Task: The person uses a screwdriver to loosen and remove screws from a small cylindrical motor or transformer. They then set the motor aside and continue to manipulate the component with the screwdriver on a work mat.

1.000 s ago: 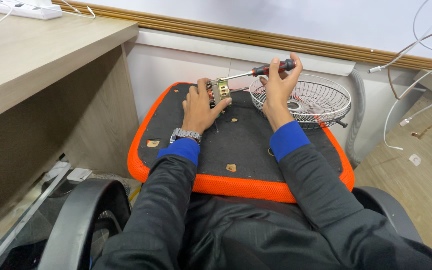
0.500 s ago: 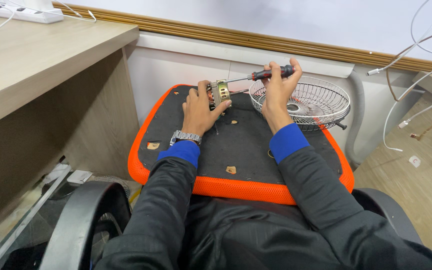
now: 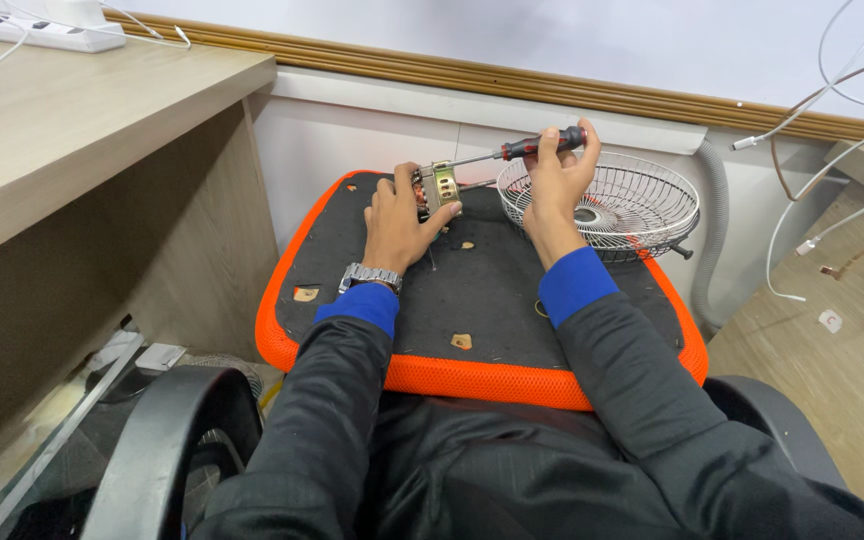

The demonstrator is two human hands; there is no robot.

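— Any packages, labels, signs or screens here?

— None that I can make out. No box, no wrapper, no display anywhere in view.

— Nothing on the wall or the desk?

— No sign on either. If any small sticker sits on something, it is too small to tell.

Single head-worn view, looking down and forward, close over lap

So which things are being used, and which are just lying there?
In use: small fan motor in left hand; screwdriver in right hand; orange-edged cushion.

Lying about: wire fan guard; power strip; loose cables.
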